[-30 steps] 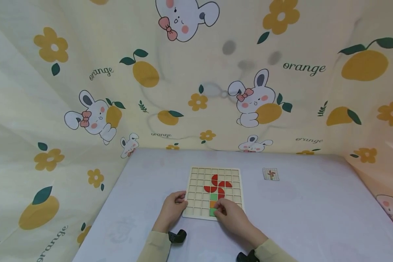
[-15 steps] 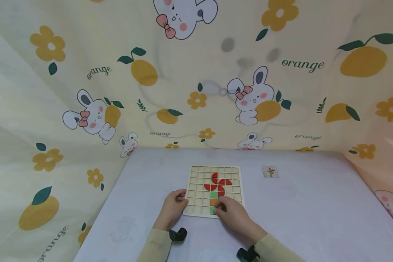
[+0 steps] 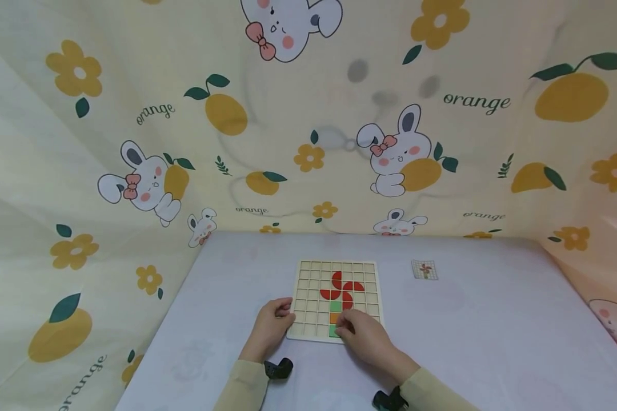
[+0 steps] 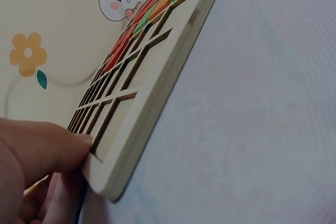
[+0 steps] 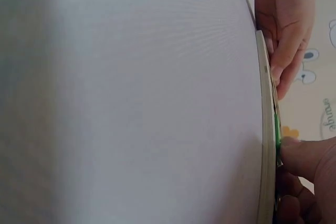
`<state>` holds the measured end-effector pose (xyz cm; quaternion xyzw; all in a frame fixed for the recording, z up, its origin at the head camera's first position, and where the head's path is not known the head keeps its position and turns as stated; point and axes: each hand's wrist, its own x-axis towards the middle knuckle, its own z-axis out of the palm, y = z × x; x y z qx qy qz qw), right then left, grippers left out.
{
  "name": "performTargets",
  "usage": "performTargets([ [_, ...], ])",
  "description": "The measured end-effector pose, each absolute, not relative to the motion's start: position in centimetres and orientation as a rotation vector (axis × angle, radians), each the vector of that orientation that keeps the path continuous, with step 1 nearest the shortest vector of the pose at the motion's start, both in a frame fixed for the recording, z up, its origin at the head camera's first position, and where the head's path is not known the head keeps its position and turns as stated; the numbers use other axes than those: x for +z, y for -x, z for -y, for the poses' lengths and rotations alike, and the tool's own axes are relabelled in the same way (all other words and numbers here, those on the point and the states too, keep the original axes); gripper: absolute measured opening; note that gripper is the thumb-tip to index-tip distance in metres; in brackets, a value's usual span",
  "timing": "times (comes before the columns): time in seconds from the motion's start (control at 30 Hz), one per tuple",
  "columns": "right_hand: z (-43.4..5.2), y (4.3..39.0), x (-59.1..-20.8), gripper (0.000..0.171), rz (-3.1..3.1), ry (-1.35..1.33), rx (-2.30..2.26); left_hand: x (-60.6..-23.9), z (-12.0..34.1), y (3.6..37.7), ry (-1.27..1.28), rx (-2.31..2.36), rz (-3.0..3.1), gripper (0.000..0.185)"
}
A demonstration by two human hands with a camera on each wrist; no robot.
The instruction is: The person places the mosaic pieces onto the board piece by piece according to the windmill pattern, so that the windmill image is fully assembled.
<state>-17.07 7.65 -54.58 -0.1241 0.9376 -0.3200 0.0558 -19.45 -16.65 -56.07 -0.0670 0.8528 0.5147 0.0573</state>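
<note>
the right hand (image 3: pixel 362 338) is pinching a green tile (image 3: pixel 333 331) at the wooden grid board's (image 3: pixel 308 311) near edge on the counter (image 3: pixel 493 342), while the left hand (image 3: pixel 271 328), fingers curled, is gripping its left corner.

The grid board (image 3: pixel 335 300) lies mid-table (image 3: pixel 493 342); a small card (image 3: pixel 424 269) sits to its right, further back.

hidden: green tile (image 3: pixel 333 331) under right hand (image 3: pixel 362 337) | card (image 3: pixel 424 269) too small

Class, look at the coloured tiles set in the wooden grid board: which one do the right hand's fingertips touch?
The green tile in the board's nearest row, at the bottom of the stem. The right hand touches it; the orange, the other green and the red tiles lie farther up, untouched.
</note>
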Motion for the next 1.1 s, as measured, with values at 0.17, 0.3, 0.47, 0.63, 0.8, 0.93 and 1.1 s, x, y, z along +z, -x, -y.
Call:
performTargets([
  [0.17,-7.89,16.73,-53.99,0.007,-2.874,0.444,-0.920,-56.06,16.51,19.54,0.166,1.584,-2.577,0.043],
  [0.3,-7.85,16.57,-53.77,0.010,-2.887,0.453,-0.899,-55.98,16.39,19.62,0.175,1.577,-2.577,0.044],
  [0.47,-7.72,16.72,-53.95,0.009,-2.880,0.433,-0.884,-55.88,16.41,19.60,0.183,1.561,-2.592,0.043],
  [0.63,-7.64,16.91,-54.09,0.008,-2.857,0.439,-0.886,-55.77,16.48,19.60,0.175,1.554,-2.601,0.043],
  [0.8,-7.47,16.83,-54.07,0.009,-2.854,0.408,-0.894,-55.78,16.51,19.64,0.172,1.558,-2.601,0.044],
  [0.93,-7.27,16.79,-54.08,0.011,-2.850,0.334,-0.907,-55.75,16.48,19.59,0.169,1.556,-2.602,0.044],
  [1.1,-7.24,16.79,-53.94,0.024,-2.822,0.281,-0.955,-55.82,16.49,19.64,0.183,1.544,-2.606,0.043],
])
